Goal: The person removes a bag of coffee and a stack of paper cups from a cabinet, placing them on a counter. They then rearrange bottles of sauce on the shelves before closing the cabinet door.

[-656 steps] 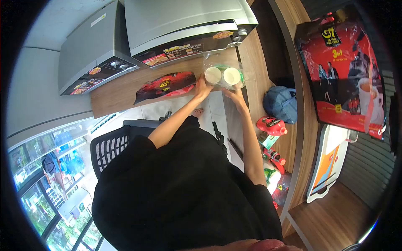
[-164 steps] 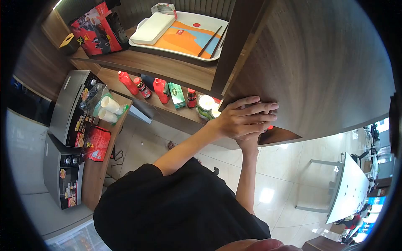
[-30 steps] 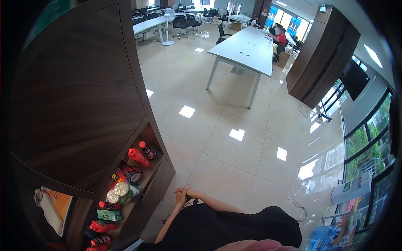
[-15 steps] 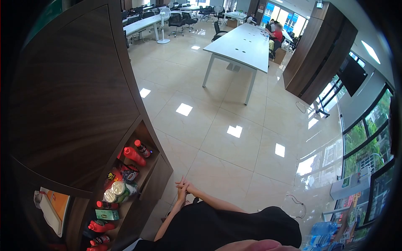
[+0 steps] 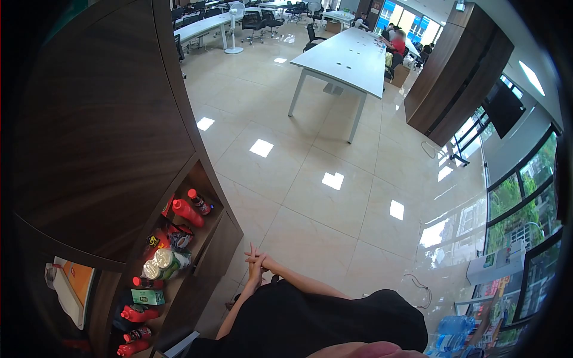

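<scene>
My left hand (image 5: 255,273) and my right hand (image 5: 262,260) meet in front of my black-clothed body. Their stretched fingers cross over one another, and I see no object between them. Left of the hands is a dark wooden cabinet with an open shelf (image 5: 209,244). On it stand a red bottle (image 5: 187,212), a dark bottle with a red cap (image 5: 199,203), a clear-wrapped pack with pale round tops (image 5: 162,262) and a green box (image 5: 147,297). Further red and dark bottles lie lower on the shelf. Neither hand touches the shelf.
A long white table (image 5: 346,56) stands ahead, with people seated at its far end. A white fan (image 5: 235,30) is by the desks and chairs. Blue water jugs (image 5: 453,328) are at lower right, near a cable (image 5: 424,292) on the tiled floor.
The view has shifted slightly, so the shelf and table sit a little higher in the picture. My hands stay together, fingers crossed, slightly further left in view.
</scene>
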{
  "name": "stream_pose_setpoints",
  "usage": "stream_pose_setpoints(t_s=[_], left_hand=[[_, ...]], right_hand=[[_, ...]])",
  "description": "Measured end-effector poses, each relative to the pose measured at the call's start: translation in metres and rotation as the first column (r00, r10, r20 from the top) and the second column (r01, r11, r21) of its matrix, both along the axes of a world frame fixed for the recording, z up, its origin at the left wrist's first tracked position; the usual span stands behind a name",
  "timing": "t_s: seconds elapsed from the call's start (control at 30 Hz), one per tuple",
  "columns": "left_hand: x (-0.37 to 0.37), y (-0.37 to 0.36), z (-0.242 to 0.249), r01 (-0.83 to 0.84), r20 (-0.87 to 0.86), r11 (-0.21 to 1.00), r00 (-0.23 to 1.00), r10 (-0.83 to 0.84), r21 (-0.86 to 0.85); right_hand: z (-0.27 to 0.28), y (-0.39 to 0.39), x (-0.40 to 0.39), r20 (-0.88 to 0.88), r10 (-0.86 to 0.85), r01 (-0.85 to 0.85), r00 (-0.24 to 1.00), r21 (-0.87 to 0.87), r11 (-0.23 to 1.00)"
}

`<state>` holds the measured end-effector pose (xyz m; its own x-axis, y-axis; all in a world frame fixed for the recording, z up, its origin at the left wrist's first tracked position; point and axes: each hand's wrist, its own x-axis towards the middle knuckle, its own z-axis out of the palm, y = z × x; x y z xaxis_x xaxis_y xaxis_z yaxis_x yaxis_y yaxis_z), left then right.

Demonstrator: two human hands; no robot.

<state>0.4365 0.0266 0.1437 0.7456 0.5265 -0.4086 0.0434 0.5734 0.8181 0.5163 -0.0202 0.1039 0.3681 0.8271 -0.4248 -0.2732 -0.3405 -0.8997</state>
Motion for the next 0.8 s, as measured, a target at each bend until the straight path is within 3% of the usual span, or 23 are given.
stream_pose_setpoints(t_s=[0.17,0.27,0.37,0.43,0.67,0.73,0.8], left_hand=[[-0.006,0.002,0.000,-0.009,-0.002,1.000,1.000,0.009,-0.020],[-0.005,0.000,0.027,-0.048,-0.030,0.999,0.998,0.048,-0.010],[-0.007,0.004,0.021,-0.047,-0.007,0.999,0.999,0.047,0.007],[-0.008,0.006,0.017,-0.087,-0.009,0.996,0.996,0.087,0.006],[-0.016,0.005,0.013,-0.212,-0.027,0.977,0.977,0.212,-0.010],[-0.019,0.009,0.004,-0.195,-0.015,0.980,0.981,0.195,-0.040],[-0.027,0.012,-0.001,-0.181,-0.057,0.980,0.983,0.177,-0.077]], right_hand=[[-0.022,0.006,0.005,0.120,0.093,-0.093,0.988,0.001,0.996],[0.024,0.005,0.002,0.054,0.084,-0.083,0.995,-0.028,0.996],[0.046,0.010,0.000,-0.042,0.072,-0.078,0.997,-0.146,0.986],[0.045,0.011,0.000,-0.003,0.124,-0.124,0.992,-0.092,0.988],[-0.009,0.022,-0.010,0.121,0.109,-0.090,0.987,-0.154,0.984],[-0.056,0.028,-0.003,0.485,0.327,-0.293,0.811,-0.147,0.945],[-0.118,0.035,0.005,0.863,0.398,-0.448,0.311,-0.236,0.862]])
